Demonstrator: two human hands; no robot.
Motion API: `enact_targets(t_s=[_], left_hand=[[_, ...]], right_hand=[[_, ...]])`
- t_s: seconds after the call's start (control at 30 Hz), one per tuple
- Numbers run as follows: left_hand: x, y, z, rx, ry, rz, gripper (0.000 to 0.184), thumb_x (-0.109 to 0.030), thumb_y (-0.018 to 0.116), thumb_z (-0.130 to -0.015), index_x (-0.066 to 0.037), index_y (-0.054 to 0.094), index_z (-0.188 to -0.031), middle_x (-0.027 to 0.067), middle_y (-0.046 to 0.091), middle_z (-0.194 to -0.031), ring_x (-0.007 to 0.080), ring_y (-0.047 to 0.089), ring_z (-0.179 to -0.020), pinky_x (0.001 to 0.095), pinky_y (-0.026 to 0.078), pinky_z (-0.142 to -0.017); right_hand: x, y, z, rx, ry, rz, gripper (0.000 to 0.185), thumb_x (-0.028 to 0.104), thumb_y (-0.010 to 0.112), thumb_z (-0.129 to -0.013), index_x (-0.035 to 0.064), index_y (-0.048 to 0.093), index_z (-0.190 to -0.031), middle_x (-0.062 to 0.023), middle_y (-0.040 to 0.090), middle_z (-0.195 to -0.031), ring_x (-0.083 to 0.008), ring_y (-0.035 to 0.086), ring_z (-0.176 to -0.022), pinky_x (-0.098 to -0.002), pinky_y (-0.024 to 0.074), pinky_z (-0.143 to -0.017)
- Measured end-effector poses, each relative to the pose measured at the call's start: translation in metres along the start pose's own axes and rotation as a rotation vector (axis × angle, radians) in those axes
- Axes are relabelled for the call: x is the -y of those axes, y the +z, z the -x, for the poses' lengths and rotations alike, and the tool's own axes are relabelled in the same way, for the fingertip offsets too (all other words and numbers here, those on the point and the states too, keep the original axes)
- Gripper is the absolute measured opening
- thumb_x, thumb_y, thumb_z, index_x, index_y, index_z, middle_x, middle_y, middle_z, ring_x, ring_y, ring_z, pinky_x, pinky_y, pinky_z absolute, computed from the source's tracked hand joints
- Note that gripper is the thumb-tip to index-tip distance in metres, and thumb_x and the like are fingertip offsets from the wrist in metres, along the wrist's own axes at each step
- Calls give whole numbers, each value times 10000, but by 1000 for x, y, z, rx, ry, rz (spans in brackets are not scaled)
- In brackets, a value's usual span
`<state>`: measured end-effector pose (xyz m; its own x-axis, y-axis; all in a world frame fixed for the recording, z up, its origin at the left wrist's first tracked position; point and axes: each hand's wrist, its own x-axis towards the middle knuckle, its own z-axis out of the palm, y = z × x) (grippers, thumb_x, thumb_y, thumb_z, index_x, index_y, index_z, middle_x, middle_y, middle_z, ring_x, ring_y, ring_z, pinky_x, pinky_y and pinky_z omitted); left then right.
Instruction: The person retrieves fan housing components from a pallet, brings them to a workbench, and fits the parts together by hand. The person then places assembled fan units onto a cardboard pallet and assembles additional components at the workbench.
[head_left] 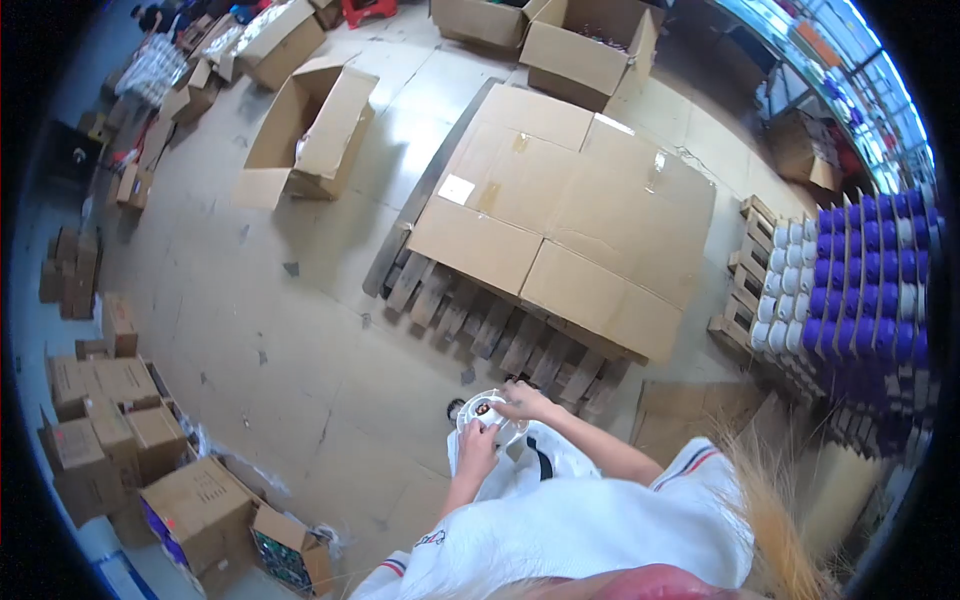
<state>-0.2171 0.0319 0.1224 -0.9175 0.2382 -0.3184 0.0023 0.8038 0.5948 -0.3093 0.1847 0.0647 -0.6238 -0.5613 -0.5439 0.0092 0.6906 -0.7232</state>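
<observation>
Low in the head view, in front of my body, is a white round plastic part [493, 420] with a small dark and copper-coloured piece [483, 409] at its middle. My left hand [478, 447] is closed on the near edge of this white part, thumb towards the centre. From the right, my right hand [524, 401] reaches over its far edge, fingers bent and touching it. Whether the fingers of my right hand pinch some small thing is too small to tell. White cloth [545, 462] of my clothing lies just below the part.
Ahead stands a wooden pallet [480, 325] topped with flattened cardboard [580, 200]. Open cartons [335, 125] stand beyond it. Stacked boxes [115, 400] line the left side. At the right are stacked purple and white rolls [860, 270] beside upright pallets [745, 275].
</observation>
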Motion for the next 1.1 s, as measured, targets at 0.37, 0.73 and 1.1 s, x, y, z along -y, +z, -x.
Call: enact_targets(t_s=[0.37,0.73,1.1], left_hand=[[157,-187,-21,-174,16,-27,370,49,603,-608,-80,617,-954,122,469,-920,295,483,-899,398,414,-747],[295,-397,-121,-120,366,164,296,54,599,-637,-69,611,-906,125,479,-912,301,493,-881,394,428,-764],[305,-497,-248,-328,423,283,280,-16,605,-703,-89,588,-972,135,478,-1016,309,473,-993,383,397,-858]], right_hand=[[150,3,-156,310,367,-517,488,493,539,-806,32,590,-958,-65,608,-712,-121,588,-565,-248,518,-529],[330,-36,-265,-239,283,-1097,419,322,639,-794,-32,561,-1005,-119,604,-872,-195,614,-747,-315,535,-677],[280,-178,-355,-949,50,-1489,313,238,567,-851,9,488,-1049,-138,581,-897,-239,600,-822,-338,519,-721]])
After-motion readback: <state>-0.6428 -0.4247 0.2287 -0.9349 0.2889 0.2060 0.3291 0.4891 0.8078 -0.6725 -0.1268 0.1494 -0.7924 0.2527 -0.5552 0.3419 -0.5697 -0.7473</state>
